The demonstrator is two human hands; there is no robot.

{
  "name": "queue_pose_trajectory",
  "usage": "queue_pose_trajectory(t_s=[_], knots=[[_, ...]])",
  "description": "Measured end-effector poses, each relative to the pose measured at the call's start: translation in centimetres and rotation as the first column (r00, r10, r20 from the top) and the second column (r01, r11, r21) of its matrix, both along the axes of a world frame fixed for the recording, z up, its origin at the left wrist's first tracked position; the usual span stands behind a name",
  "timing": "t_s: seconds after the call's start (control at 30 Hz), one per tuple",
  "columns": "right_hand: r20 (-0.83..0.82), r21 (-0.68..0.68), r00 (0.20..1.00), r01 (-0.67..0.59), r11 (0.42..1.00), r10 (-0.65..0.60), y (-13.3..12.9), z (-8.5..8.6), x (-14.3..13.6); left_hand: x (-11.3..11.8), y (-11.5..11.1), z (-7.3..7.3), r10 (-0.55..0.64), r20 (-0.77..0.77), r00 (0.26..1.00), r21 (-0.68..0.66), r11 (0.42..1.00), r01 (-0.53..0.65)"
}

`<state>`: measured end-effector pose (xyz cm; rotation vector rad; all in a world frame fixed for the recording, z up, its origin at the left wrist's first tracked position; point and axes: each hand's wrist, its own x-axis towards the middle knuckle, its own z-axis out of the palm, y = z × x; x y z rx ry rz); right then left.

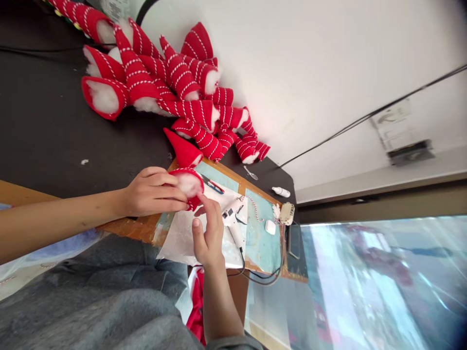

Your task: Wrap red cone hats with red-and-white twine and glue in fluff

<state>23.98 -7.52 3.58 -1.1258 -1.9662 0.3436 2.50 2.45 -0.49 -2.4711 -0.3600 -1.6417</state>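
My left hand (155,192) is wrapped round a small red felt cone (199,182) stuffed with white fluff. Its open end faces up toward me, and most of its body is hidden by the hand. The index finger of my right hand (209,231) touches the rim and stuffing at that opening, while the thumb stays apart from it. Just beyond, a plain red cone (185,149) lies on its side. A white glue gun (233,221) with a black cord rests on a white sheet (180,238) near my right hand, and blue-handled thread snips (212,184) lie above it.
Many stuffed red cones with white stitched stripes (138,78) are heaped along the wall on the dark table (44,131). To the right sit a small white bottle (280,192), a white earbud case (270,227), a plug block (287,214) with cables and a phone (294,241).
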Motion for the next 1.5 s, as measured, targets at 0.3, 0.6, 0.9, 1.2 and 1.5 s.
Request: queue_pose_trajectory(t_s=[0.3,0.6,0.9,1.2,1.5], knots=[[-0.083,0.095,0.994,0.083,0.992,-0.075,-0.3,0.1,0.1,-0.4,0.1,-1.9,-0.055,0.022,0.998,-0.267,0.962,0.059],[-0.706,0.159,0.689,0.381,0.911,-0.165,-2.3,2.6,4.3,-1.2,-0.2,-2.1,0.101,-0.032,0.994,-0.605,0.790,-0.100],[-0.847,-0.230,0.490,0.013,0.973,-0.207,-1.7,-0.3,2.4,-0.8,0.0,4.0,0.282,0.090,0.955,-0.423,0.879,-0.220],[-0.938,-0.283,0.272,-0.253,0.925,-0.213,-2.6,1.4,0.7,0.8,-3.2,11.6,0.354,0.358,0.864,-0.826,0.552,0.116],[-0.948,-0.287,0.225,-0.295,0.911,-0.225,-2.9,0.2,0.8,1.6,-4.3,8.5,0.398,0.404,0.824,-0.915,0.186,0.359]])
